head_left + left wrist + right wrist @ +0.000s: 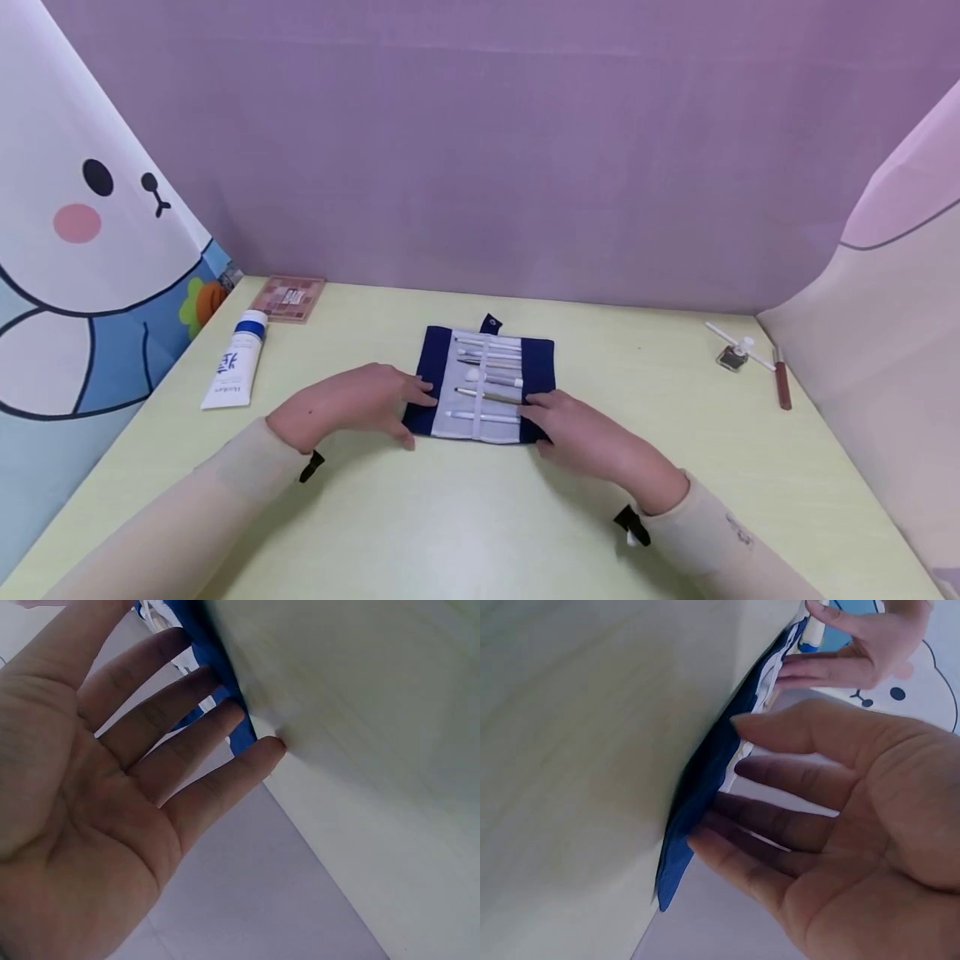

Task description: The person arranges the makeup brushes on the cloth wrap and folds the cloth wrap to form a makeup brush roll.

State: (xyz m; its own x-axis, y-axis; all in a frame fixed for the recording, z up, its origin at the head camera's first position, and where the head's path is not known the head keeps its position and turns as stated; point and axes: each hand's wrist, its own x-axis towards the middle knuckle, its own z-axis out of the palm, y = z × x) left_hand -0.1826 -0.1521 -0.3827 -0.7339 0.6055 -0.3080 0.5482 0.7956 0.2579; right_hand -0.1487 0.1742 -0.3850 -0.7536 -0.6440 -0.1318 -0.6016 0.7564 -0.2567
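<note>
Two hands flank one navy-blue fabric brush roll (480, 383), which lies unrolled flat at desk centre. Its pale grey inner panel carries a row of slim white and silver makeup brushes (489, 372), each lying crosswise under a narrow white elastic strap. A small snap tab sticks out at the far edge.

Left hand (352, 404): fingers straight and spread, tips touching the roll's left edge; the left wrist view shows an open palm (97, 802), nothing held. Right hand (585, 433): fingers straight, loosely spread, tips resting on the roll's near right corner; the right wrist view confirms an open palm (870, 825) beside the blue cloth, no pinch.

Step in hand, as I read it: squaring up or flattening the open roll, with both edges steadied. No brush is pulled out. A next move likely calls for a pinch on either a cloth edge or one brush handle; the handles are thin and closely spaced, so a fingertip grip, with the other hand pressing the cloth down.

Outward on the pale yellow-green desk (465, 533): white cream tube with blue cap (236, 362) to the left, pink-toned eyeshadow palette (288, 297) behind it. Far right: small glass pot with a white stick (735, 350) and a brown lip-gloss tube (782, 379).
</note>
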